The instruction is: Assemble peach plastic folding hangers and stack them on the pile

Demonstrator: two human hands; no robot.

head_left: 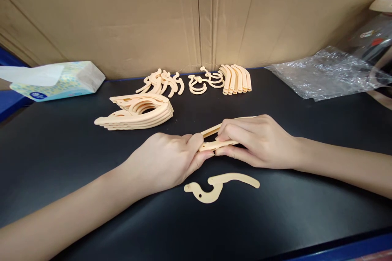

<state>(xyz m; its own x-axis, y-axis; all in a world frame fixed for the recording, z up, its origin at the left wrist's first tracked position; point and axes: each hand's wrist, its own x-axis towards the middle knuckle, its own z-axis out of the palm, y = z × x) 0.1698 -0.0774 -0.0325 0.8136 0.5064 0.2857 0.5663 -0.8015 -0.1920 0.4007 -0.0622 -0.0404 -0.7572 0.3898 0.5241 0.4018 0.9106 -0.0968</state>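
Observation:
Near the middle of the black table, my left hand [171,157] and my right hand [257,140] meet around cream plastic hanger pieces [214,145]. Fingers and thumb of my left hand pinch the near piece's left end. My right hand grips the pieces a little further right, hiding much of them. A second slotted length shows behind the near one; whether the two are joined I cannot tell. Just below my hands, a loose cream hook piece with a curved arm [210,193] lies flat on the table.
A stack of cream hangers [137,116] lies left of centre. Behind are small curved parts [161,81], hooks [199,85] and a row of arm pieces [235,78]. Tissue pack [61,81] at back left, clear plastic bag [329,73] at back right, cardboard [122,20] behind.

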